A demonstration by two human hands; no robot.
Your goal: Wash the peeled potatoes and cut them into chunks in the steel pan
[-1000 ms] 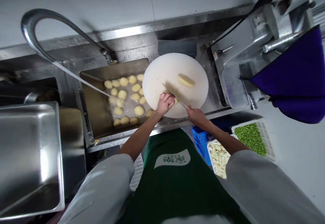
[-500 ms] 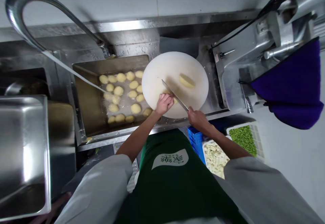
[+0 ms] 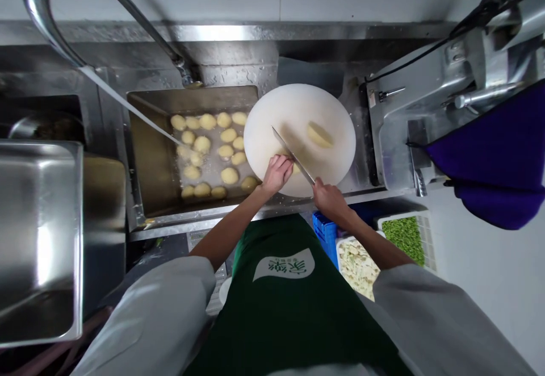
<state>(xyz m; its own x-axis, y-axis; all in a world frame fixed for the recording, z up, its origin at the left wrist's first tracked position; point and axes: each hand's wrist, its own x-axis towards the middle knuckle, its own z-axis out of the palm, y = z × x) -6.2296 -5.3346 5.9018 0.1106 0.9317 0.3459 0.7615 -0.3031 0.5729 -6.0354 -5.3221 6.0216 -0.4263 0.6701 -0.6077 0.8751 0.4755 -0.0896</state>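
Observation:
On the round white cutting board (image 3: 264, 119), my left hand (image 3: 277, 174) is closed with curled fingers over a potato piece (image 3: 297, 168), most of which the hand and blade hide. My right hand (image 3: 330, 200) grips a knife (image 3: 293, 155) by its handle, the blade slanting up and left across the board, right beside my left fingertips. Farther back on the board lies a cut piece of peeled potato (image 3: 319, 135). Several peeled potatoes (image 3: 230, 175) sit in water in the sink (image 3: 151, 180) to the left.
A curved faucet (image 3: 119, 2) pours water into the sink. Metal pans (image 3: 40, 239) stand at far left. On the right are a metal machine (image 3: 419, 75) and a purple cloth (image 3: 494, 154). Below it, crates hold chopped greens (image 3: 403, 239) and pale slices (image 3: 358, 267).
The view has shifted slightly, so the sink, board and machine appear a little farther right. My hands and the knife keep nearly the same pose over the potato piece.

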